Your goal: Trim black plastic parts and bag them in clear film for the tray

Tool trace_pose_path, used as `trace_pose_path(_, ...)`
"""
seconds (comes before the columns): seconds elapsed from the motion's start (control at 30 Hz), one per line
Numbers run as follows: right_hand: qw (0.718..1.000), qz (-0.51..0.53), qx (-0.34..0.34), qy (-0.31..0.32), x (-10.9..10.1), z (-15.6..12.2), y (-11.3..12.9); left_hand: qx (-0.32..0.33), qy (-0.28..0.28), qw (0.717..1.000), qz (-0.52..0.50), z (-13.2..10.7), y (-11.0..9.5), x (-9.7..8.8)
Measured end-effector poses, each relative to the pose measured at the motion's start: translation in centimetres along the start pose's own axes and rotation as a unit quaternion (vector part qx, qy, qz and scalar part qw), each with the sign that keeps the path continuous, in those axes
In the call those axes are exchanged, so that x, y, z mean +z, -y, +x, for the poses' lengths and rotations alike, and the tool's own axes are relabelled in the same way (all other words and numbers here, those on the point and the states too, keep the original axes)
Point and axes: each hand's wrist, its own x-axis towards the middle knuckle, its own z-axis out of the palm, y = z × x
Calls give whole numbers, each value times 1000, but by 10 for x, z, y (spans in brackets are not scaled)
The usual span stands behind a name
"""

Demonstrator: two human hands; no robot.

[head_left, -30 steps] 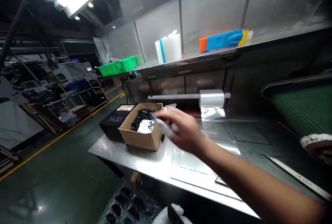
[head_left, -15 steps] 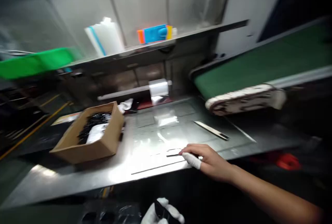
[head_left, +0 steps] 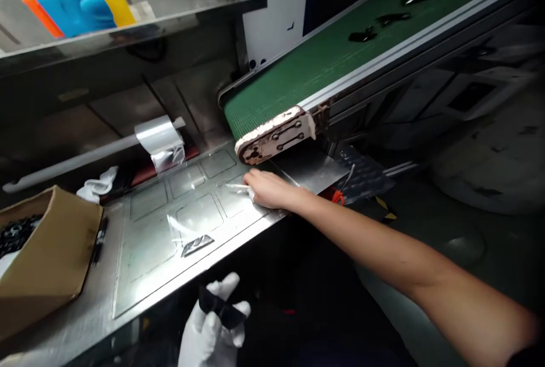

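Note:
My left hand (head_left: 213, 324), in a white glove, is at the bottom of the view in front of the table edge. Its fingers are closed around a small, glossy black part (head_left: 222, 308), whose kind I cannot make out. My right hand (head_left: 268, 188) is bare, apart from a white covering partly visible at a fingertip. It rests low over the glass-like sheet (head_left: 149, 253) on the table, fingers closed on a slim pale tool (head_left: 237, 186) with its tip pointing left. A small dark rectangular piece (head_left: 197, 245) lies on the sheet between both hands.
A cardboard box (head_left: 63, 253) of black parts stands at the left. Behind the sheet is a roll of clear film (head_left: 157, 134). A green conveyor belt (head_left: 306, 72) carrying several black parts slopes up to the right. Blue-and-orange packaging (head_left: 76, 12) sits on the shelf.
My view has turned to the right. My right hand has left the dark flat piece on the sheet and moved right to the slim pale tool. The left hand still holds the black part.

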Motion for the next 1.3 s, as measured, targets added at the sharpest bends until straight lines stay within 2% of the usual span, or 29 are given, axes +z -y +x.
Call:
trace_pose_path(0.07, 998, 35, -27, 33, -8, -20, 10, 23, 17, 999, -16, -5, -5, 5)
trace_pose_path(0.13, 988, 106, -83, 81, -14, -42, 20, 53, 50, 997, -26, -7, -6, 5)
trace_pose_path(0.27, 917, 292, -203, 181, -14, -78, 43, 91, 104, 990, -34, -7, 0, -1)
trace_pose_path(0.33, 904, 308, -218, 202, -10, -89, 54, 81, 115, 989, -36, -8, 4, -3)
trace_pose_path(0.53, 894, 284, -240, 252, -4, -97, 77, 37, 131, 990, -30, -15, 4, -6)
trace_pose_path(0.67, 907, 207, -228, 288, -1, -92, 85, 33, 129, 991, -35, -15, 4, -10)
trace_pose_path(0.8, 911, 150, -225, 312, 3, -90, 89, -9, 151, 988, -26, -15, 5, -13)
trace_pose_path(1.0, 917, 139, -213, 306, 8, -93, 90, -12, 173, 984, -34, -13, 4, -16)
trace_pose_path(1.3, 931, 40, -216, 293, 15, -96, 94, -16, 139, 990, -22, -11, 3, -17)
